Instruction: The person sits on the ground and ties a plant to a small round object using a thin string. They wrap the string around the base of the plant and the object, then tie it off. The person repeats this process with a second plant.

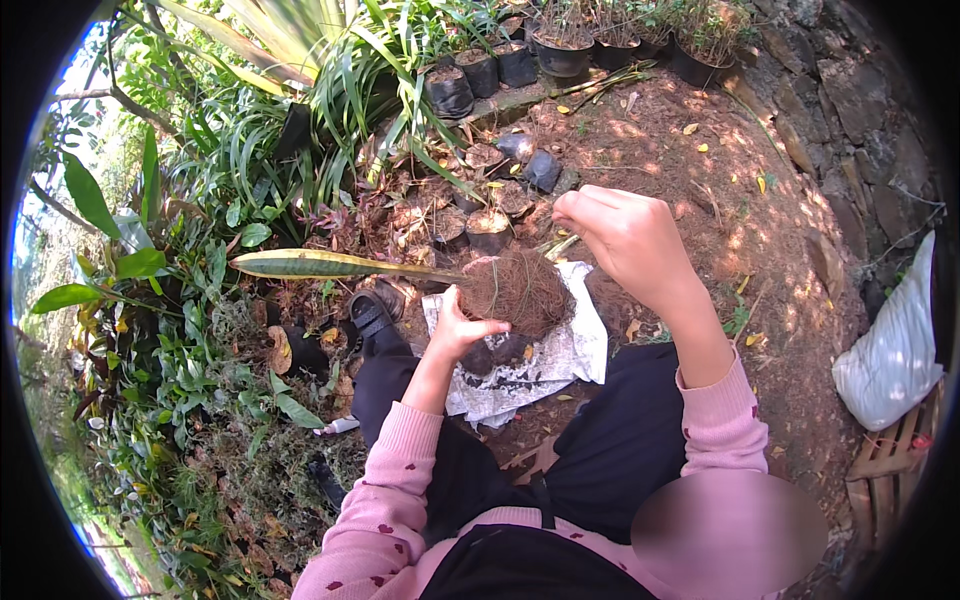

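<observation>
My left hand (pixel 463 328) holds a round ball of brown fibre (pixel 517 292) from its near left side, thumb along its edge. Thin green string runs around the ball. A snake plant leaf (pixel 337 265), green with yellow margins, sticks out of the ball to the left. Raised to the right of the ball, my right hand (pixel 628 236) has its fingertips pinched together; whether a strand of string is between them is too fine to tell. Beneath the ball, a white plastic sack (pixel 577 322) lies on the ground with dark clumps of soil (pixel 499 352) on it.
Potted plants in black bags and pots (pixel 562 56) line the far edge. Dense foliage (pixel 187 360) grows on the left. A stone wall (pixel 862 97) curves along the right, with a filled white sack (pixel 892 360) on a wooden crate (pixel 885 457). Small black bags (pixel 489 232) stand beyond the ball.
</observation>
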Tool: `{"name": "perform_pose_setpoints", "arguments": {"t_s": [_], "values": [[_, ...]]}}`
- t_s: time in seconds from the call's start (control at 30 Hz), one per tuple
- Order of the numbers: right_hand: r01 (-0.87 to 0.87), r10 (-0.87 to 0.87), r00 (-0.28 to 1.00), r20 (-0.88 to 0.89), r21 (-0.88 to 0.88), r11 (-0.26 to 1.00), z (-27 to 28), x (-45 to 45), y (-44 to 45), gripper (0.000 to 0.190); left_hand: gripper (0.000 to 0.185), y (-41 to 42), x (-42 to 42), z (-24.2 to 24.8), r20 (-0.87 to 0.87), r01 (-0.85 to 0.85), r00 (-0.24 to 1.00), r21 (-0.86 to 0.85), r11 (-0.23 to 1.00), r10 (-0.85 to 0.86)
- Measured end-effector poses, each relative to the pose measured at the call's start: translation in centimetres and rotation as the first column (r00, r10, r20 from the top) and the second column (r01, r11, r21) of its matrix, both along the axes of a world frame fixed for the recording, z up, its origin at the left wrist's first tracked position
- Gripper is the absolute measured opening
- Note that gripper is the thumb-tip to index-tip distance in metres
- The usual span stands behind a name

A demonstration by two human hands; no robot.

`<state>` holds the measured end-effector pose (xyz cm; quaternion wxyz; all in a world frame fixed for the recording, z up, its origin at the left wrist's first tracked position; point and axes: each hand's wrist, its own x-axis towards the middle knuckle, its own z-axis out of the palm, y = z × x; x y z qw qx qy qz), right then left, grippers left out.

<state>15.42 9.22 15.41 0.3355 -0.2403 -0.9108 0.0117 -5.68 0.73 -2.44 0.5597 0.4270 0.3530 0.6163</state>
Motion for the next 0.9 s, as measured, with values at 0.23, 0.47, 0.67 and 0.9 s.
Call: {"name": "perform_pose_setpoints", "arguments": {"t_s": [0.23,0.47,0.67,0.9], "values": [[-0.001,0.001,1.0,0.004,-0.084,0.996,-2.5,-0.1,1.9,0.014,0.094,-1.8,-0.5,-1.6,0.142,0.091,0.986,-0.002,0.996,-0.09],[0.031,-0.007,0.992,0.125,-0.185,0.982,-3.7,-0.9,2.5,0.014,0.092,-2.3,-0.8,-1.1,0.353,0.128,0.927,0.016,0.992,-0.126],[-0.138,0.096,0.984,-0.149,-0.303,0.943,-1.9,-1.6,1.8,0.014,0.083,-2.2,-1.1,0.0,0.229,0.066,0.971,-0.003,0.998,-0.063],[-0.357,0.215,0.911,-0.352,-0.411,0.839,0.1,-2.6,-2.0,0.015,0.07,-0.8,-1.0,0.6,0.095,-0.036,0.995,-0.06,0.998,0.042]]}}
